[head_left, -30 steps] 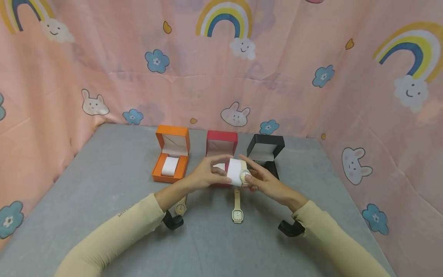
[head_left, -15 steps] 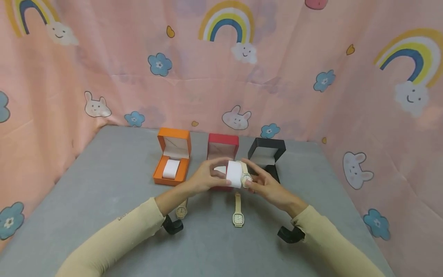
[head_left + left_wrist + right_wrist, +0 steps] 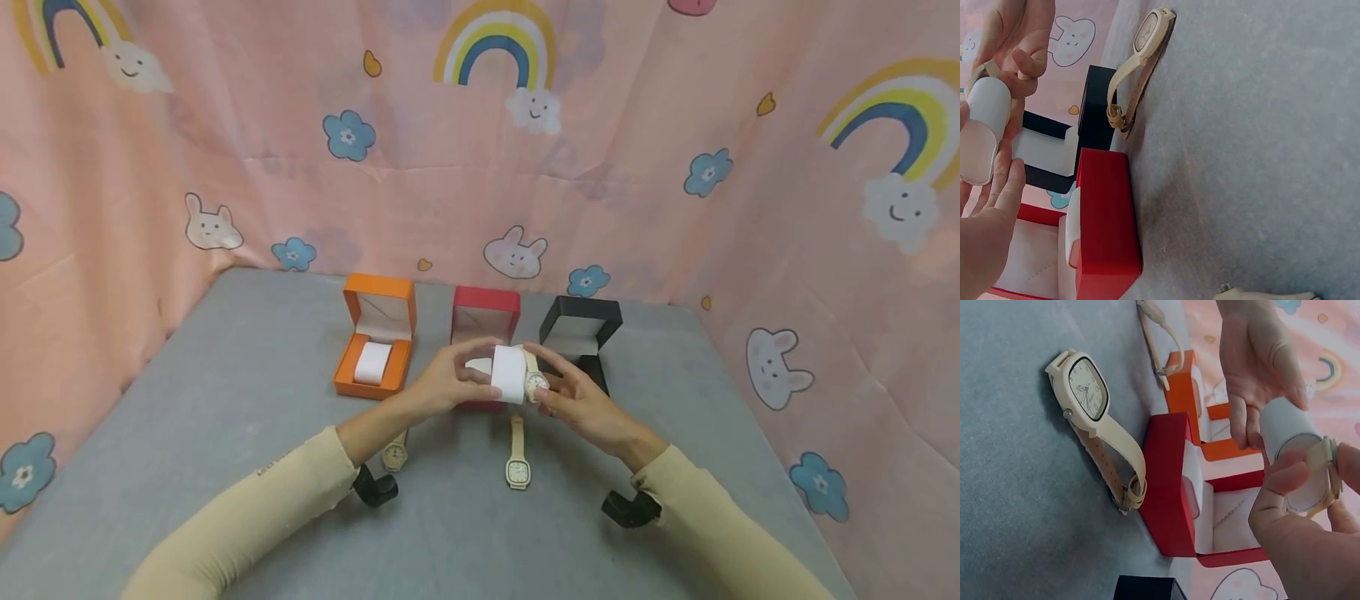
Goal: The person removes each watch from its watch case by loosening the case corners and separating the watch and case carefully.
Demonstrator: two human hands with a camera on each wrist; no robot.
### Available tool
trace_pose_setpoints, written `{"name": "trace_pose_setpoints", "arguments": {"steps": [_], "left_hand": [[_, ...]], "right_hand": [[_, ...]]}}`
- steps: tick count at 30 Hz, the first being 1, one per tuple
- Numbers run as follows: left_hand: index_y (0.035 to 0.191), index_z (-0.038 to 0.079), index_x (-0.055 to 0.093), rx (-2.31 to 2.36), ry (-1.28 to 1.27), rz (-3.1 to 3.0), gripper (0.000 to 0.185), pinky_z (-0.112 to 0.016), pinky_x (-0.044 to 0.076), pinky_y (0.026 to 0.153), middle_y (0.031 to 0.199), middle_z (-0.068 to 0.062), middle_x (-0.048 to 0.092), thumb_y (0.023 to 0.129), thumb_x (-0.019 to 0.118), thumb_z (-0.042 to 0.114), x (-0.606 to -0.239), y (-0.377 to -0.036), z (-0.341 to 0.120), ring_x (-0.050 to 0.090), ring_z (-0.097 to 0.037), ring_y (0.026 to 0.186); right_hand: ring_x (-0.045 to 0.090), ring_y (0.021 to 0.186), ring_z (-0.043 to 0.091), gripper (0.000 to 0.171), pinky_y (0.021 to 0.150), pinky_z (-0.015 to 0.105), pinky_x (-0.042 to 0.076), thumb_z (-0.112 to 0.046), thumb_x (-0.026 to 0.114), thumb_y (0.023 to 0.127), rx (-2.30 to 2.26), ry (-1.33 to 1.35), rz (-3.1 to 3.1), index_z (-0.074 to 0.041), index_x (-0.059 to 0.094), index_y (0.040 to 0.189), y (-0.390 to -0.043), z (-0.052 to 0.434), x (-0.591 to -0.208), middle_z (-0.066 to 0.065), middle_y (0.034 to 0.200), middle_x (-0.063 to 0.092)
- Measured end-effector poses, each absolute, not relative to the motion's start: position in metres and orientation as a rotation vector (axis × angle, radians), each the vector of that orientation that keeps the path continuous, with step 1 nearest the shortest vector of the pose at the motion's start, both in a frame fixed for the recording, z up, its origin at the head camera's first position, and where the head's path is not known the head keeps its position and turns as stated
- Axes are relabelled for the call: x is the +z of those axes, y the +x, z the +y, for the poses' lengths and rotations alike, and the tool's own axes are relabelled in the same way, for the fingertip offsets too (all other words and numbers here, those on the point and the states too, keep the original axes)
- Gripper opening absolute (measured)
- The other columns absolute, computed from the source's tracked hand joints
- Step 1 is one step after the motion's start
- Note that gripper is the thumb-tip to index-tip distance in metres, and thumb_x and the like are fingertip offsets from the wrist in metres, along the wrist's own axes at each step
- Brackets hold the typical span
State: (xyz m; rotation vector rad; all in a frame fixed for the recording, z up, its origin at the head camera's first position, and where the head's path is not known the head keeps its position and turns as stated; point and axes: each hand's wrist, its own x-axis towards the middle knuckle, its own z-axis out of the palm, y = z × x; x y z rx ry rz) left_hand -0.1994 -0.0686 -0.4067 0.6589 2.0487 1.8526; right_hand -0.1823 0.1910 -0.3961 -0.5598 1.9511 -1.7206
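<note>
My left hand [image 3: 446,383] grips a white watch cushion [image 3: 508,375] between thumb and fingers, raised above the table. At its right end, my right hand [image 3: 585,406] holds a cream watch [image 3: 536,385] with a round dial, thumb near the dial. In the right wrist view the watch strap [image 3: 1320,455] lies at the cushion's end face; I cannot tell how far it goes around. Below the hands, a cream watch with a squarish dial [image 3: 517,472] lies on the table. Another round cream watch [image 3: 394,456] lies partly under the left forearm.
Three lidded boxes stand raised at the back: orange [image 3: 379,286] with a white cushion [image 3: 372,363] inside, red [image 3: 486,297] behind the hands, and black [image 3: 581,307] behind the right hand. The grey table [image 3: 300,533] meets a pink patterned curtain [image 3: 420,200].
Both hands keep nearly the same hold on the cushion and watch. Slightly more of the white cushion shows beside the watch, and the head view has shifted a little.
</note>
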Motion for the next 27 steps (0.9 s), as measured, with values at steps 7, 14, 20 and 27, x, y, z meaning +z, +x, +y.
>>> {"name": "trace_pose_setpoints", "arguments": {"steps": [7,14,20,27], "left_hand": [[0.149,0.01,0.047,1.845,0.639,2.0,0.065,-0.036,0.057,0.097,0.152,-0.014,0.048,0.089,0.072,-0.001,-0.406,-0.201,-0.069,0.07,-0.028,0.111],[0.15,0.01,0.047,1.829,0.614,1.989,0.067,-0.037,0.057,0.097,0.152,-0.013,0.048,0.089,0.073,0.002,-0.404,-0.2,-0.07,0.07,-0.029,0.113],[0.15,0.01,0.046,1.808,0.601,1.983,0.065,-0.034,0.057,0.095,0.15,-0.013,0.05,0.091,0.072,0.004,-0.407,-0.199,-0.071,0.069,-0.029,0.115],[0.153,0.01,0.043,1.83,0.614,1.897,0.067,-0.03,0.057,0.093,0.152,-0.013,0.049,0.092,0.071,0.006,-0.409,-0.204,-0.073,0.067,-0.028,0.117]], "right_hand": [[0.056,0.102,0.008,0.067,0.086,0.022,0.047,-0.013,0.053,0.105,-1.769,-0.564,1.856,-0.021,0.019,0.163,-0.182,0.195,-0.396,0.001,0.136,0.05],[0.058,0.106,0.011,0.069,0.09,0.023,0.048,-0.014,0.054,0.105,-1.763,-0.577,1.812,-0.021,0.018,0.163,-0.18,0.2,-0.394,0.0,0.133,0.053],[0.061,0.104,0.009,0.069,0.089,0.022,0.05,-0.012,0.053,0.105,-1.752,-0.584,1.802,-0.018,0.017,0.163,-0.18,0.203,-0.396,-0.002,0.138,0.052],[0.062,0.1,0.01,0.067,0.086,0.022,0.049,-0.014,0.052,0.106,-1.765,-0.631,1.781,-0.018,0.018,0.163,-0.181,0.207,-0.395,-0.002,0.132,0.054]]}}
